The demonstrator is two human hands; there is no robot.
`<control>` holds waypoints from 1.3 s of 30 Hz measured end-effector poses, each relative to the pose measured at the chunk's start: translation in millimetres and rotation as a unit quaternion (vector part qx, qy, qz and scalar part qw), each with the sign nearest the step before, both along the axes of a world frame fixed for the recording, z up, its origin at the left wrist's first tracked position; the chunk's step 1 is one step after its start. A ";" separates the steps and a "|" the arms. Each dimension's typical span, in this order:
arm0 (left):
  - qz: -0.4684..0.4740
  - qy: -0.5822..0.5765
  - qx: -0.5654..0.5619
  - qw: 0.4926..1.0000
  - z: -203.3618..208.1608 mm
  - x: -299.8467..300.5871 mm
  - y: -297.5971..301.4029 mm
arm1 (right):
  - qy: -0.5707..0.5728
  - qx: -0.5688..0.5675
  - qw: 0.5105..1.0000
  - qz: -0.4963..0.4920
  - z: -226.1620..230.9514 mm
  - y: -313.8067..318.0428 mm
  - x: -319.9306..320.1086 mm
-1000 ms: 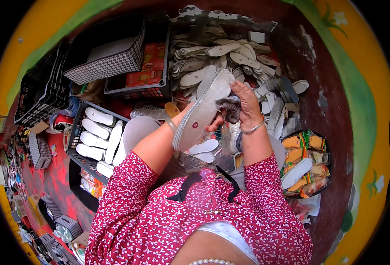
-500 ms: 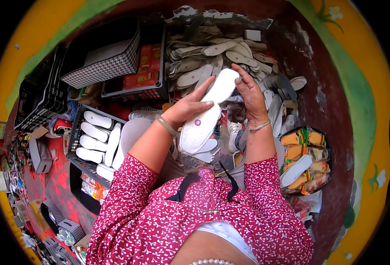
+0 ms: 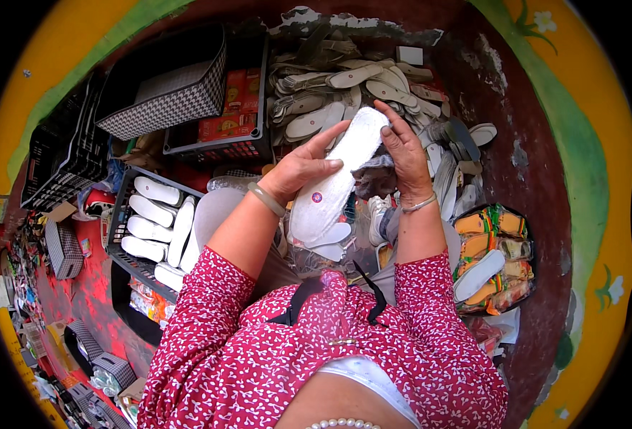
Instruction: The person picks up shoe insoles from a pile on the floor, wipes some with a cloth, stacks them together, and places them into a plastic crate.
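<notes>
A white insole with a small round emblem near its heel is held tilted in front of me. My left hand grips its left edge, the thumb lying across the top face. My right hand holds the toe end at the right edge, thumb on top and fingers behind. A crumpled grey cloth hangs beneath the insole beside my right palm; whether the right fingers also grip it is hidden. Below, more white insoles lie on clear plastic in my lap.
A large heap of insoles lies ahead. To the left, a black crate holds several white insoles, near a houndstooth-patterned bin and a crate with red packs. A tray of packaged orange insoles stands at right.
Both hands and the insole have shifted very slightly up and left. The grey cloth under the insole has changed shape a little. The grip is the same.
</notes>
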State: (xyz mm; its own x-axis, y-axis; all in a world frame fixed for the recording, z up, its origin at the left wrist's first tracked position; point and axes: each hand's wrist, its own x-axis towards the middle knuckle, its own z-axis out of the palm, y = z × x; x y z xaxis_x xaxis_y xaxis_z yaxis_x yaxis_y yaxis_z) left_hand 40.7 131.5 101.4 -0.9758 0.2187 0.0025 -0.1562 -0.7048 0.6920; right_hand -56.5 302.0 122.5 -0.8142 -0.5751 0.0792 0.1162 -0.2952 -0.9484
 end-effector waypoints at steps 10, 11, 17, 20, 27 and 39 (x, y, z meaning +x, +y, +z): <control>-0.008 -0.026 -0.004 1.000 2.0 2.3 -3.1 | 0.003 0.021 1.000 0.011 1.2 1.0 1.2; -0.008 -0.023 -0.007 1.000 0.8 1.6 -3.8 | 0.003 0.024 1.000 0.010 1.5 0.6 1.5; 0.004 -0.030 -0.030 0.999 -10.3 -1.6 -1.4 | -0.016 0.027 0.999 -0.012 -7.4 1.1 -5.3; -0.040 -0.088 -0.047 0.994 -16.5 -3.3 -0.8 | -0.065 0.015 0.997 -0.038 -11.7 1.5 -7.6; 0.067 -0.137 -0.060 0.987 -26.9 -10.9 -3.6 | -0.336 -0.116 0.921 -0.158 -45.8 23.6 -39.8; -0.020 -0.086 0.087 0.992 -42.0 -7.6 7.9 | -0.301 -0.194 0.926 -0.122 -47.6 -15.5 -24.3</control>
